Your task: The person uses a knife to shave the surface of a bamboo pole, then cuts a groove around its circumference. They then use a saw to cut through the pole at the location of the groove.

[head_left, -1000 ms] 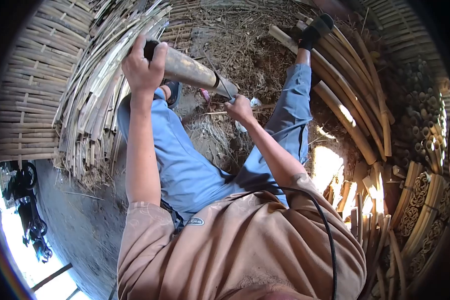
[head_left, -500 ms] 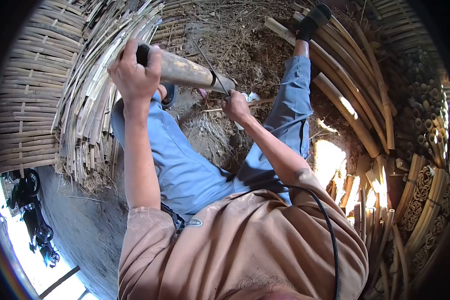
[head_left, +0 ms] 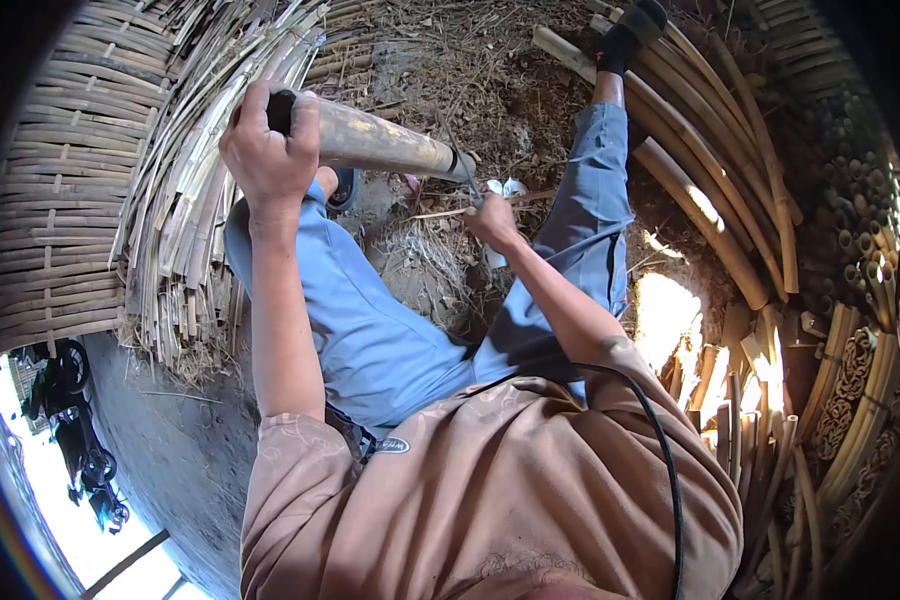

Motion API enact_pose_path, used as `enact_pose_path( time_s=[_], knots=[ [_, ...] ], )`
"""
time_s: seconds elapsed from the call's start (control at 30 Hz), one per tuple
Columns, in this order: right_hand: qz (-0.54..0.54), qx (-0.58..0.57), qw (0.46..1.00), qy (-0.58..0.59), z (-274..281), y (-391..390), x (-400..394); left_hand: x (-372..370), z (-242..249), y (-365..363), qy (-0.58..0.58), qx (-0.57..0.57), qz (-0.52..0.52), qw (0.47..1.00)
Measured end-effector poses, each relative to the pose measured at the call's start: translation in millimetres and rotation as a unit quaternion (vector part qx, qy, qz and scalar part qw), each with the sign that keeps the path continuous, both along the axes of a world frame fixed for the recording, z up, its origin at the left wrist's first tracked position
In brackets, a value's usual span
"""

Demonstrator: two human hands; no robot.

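Holding a mottled, hollow bamboo tube (head_left: 385,140) above rough ground (head_left: 410,265), the left hand (head_left: 268,150) curls round one end; the right hand (head_left: 492,222) clenches a thin blade (head_left: 463,163) at the other. An oval label (head_left: 393,446) begins "WH".

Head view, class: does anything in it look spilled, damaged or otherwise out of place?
A crumpled white scrap beyond the right hand looks like stray rubbish against the brown plant litter. The thick tube in the left hand has a dark band near its far end; whether that is damage, I cannot tell.
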State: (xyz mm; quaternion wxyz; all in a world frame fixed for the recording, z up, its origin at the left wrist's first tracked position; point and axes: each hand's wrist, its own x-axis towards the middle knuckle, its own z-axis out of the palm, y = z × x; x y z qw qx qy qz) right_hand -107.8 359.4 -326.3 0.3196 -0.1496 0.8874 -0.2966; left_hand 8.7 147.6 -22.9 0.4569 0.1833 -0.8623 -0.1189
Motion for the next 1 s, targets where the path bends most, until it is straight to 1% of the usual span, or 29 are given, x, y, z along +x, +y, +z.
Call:
enact_pose_path(
  time_s=[0.03,0.07,0.13,0.23,0.33,0.37,0.4,0.43,0.47,0.53,0.57,0.6,0.67,0.7,0.73,0.8,0.83,0.87,0.93,0.97,1.0],
  knots=[
    [-0.005,-0.039,0.997,0.070,-21.0,10.2,4.4,1.8,-2.6,-4.1,-0.019,-0.026,0.014,0.999],
    [0.003,-0.053,0.997,0.056,3.7,15.4,5.7,0.9,1.4,3.2,-0.013,-0.013,0.002,1.000],
    [0.002,-0.123,0.991,0.049,64.8,11.6,5.0,-0.4,2.7,7.2,-0.012,0.000,-0.005,1.000],
    [-0.024,-0.258,0.963,0.071,87.4,-13.4,2.1,-0.7,1.3,9.8,-0.008,-0.004,-0.010,1.000],
    [-0.026,-0.230,0.970,-0.077,110.3,-22.6,14.8,2.6,2.9,15.1,-0.012,-0.002,-0.006,1.000],
    [0.038,-0.228,0.971,0.068,88.7,-20.4,19.4,5.4,2.2,14.7,-0.017,0.008,-0.004,1.000],
    [0.042,-0.190,0.976,0.094,63.2,-18.9,18.3,7.1,0.5,12.8,-0.022,0.018,-0.002,1.000],
    [0.028,-0.196,0.978,0.060,50.5,-15.2,13.9,9.1,-2.4,7.2,-0.023,0.021,-0.005,1.000],
    [0.016,-0.202,0.979,0.026,51.8,-12.4,9.9,9.4,-1.3,9.1,-0.027,0.018,0.006,0.999],
    [0.018,-0.201,0.979,0.027,52.8,-17.5,4.7,9.1,-4.4,0.2,-0.021,0.014,0.015,1.000],
    [0.017,-0.197,0.980,0.021,61.6,-17.3,10.5,8.9,-1.7,3.1,-0.031,0.057,0.021,0.998],
    [0.000,-0.189,0.980,-0.070,75.8,-17.8,14.0,7.2,-2.5,5.3,-0.026,0.059,0.016,0.998],
    [-0.005,-0.258,0.966,-0.030,110.6,-12.3,39.7,5.5,-4.1,6.6,-0.011,0.063,0.014,0.998],
    [0.030,-0.260,0.965,0.027,121.8,-7.3,50.5,7.0,-3.7,5.9,-0.024,0.071,0.012,0.997],
    [0.039,-0.227,0.971,0.061,124.4,-4.9,56.5,7.4,-4.9,6.2,-0.024,0.073,0.014,0.997],
    [-0.002,-0.206,0.978,0.023,77.7,-2.4,51.4,7.6,-2.2,8.9,-0.019,0.073,0.016,0.997],
    [-0.016,-0.152,0.988,0.020,53.9,1.0,40.2,7.9,-2.0,6.9,-0.021,0.068,0.019,0.997],
    [0.008,-0.087,0.996,-0.021,29.2,4.1,24.8,7.3,-0.7,8.8,-0.018,0.070,0.020,0.997],
    [0.008,-0.066,0.998,-0.022,30.0,14.7,10.8,3.1,-1.5,11.9,-0.017,0.076,0.021,0.997],
    [0.030,-0.100,0.994,0.031,32.4,20.1,15.6,2.6,-3.1,8.5,-0.026,0.070,0.030,0.997],
    [0.014,-0.130,0.991,-0.004,45.0,26.4,29.2,0.8,-2.5,14.6,-0.010,0.094,0.010,0.996]
  ],
)
